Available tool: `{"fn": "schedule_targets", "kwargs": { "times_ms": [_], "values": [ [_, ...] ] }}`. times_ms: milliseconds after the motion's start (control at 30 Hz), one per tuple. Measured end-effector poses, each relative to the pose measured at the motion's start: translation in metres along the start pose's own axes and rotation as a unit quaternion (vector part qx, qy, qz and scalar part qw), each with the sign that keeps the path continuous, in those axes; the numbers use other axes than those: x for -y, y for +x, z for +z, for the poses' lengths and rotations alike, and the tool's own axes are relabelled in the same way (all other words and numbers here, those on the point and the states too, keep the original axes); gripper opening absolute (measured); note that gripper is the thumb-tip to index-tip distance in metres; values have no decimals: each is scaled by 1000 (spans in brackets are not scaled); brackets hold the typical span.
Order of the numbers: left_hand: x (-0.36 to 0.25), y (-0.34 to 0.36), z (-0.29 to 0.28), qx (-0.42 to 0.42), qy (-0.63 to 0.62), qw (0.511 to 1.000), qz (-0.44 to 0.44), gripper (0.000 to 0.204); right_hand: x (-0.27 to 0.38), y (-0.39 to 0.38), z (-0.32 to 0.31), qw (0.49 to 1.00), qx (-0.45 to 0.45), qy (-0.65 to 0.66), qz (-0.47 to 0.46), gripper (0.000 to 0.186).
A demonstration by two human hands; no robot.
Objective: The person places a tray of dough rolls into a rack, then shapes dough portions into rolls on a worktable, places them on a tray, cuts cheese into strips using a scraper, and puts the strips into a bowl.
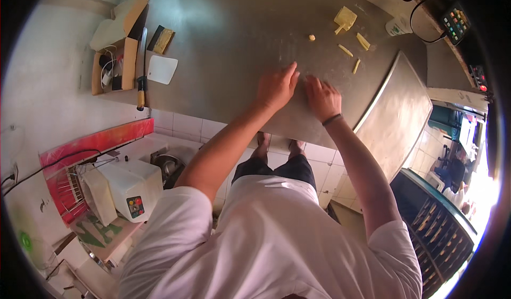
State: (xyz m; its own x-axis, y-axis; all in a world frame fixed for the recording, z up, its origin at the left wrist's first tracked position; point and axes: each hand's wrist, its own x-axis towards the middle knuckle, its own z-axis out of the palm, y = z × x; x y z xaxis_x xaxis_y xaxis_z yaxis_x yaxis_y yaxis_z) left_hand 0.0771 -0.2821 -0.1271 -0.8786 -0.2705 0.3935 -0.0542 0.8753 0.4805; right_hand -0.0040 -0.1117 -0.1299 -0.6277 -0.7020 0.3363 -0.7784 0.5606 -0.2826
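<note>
Both hands lay flat, side by side, on the grey metal tabletop (229,38) close to its near edge. The left hand (276,87) was palm down with its fingers together and stretched toward the middle of the tabletop; the right hand (322,97), a dark band at its wrist, was likewise pressed down with the fingers slightly spread. Whatever lay beneath the palms was hidden, so I could not tell whether either hand held or rolled anything; no dough showed between them.

Toward the far right corner lay the worked material: a pale yellow block of dough (345,19), a small round nub of dough (312,37) and three short yellow dough strips (352,54) cut and lying apart from one another. Judging by that, some cutting into strips was already done, while most of the block was uncut and the strips themselves looked unshaped; the bulk of the work seemed to remain.

Along the left edge rested a white plastic scraper (162,69), a long knife with a wooden handle (141,70) and an open cardboard box (118,54), all well apart from the hands. A steel tray (396,107) abutted the right edge.
</note>
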Motion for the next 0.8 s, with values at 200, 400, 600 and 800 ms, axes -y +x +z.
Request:
{"fn": "schedule_targets", "kwargs": {
  "times_ms": [200, 400, 600, 800],
  "values": [
    [-1, 10, 2, -7, 20, 998, 59, 19, -1, 11, 0, 994, 56, 29, 93, 14],
    [0, -14, -6, -4, -51, 999, 2, 20, 16, -14, -24, 992, 84, 7, 90, 15],
    [-7, 12, -16, 143, 18, 989, 36, 27, 11, 12, -4, 988, 99, -1, 120, 35],
    [-29, -113, -81, 256, 66, 964, -29, 74, 59, -112, -62, 958, 263, 8, 113, 82]
  ]
}}
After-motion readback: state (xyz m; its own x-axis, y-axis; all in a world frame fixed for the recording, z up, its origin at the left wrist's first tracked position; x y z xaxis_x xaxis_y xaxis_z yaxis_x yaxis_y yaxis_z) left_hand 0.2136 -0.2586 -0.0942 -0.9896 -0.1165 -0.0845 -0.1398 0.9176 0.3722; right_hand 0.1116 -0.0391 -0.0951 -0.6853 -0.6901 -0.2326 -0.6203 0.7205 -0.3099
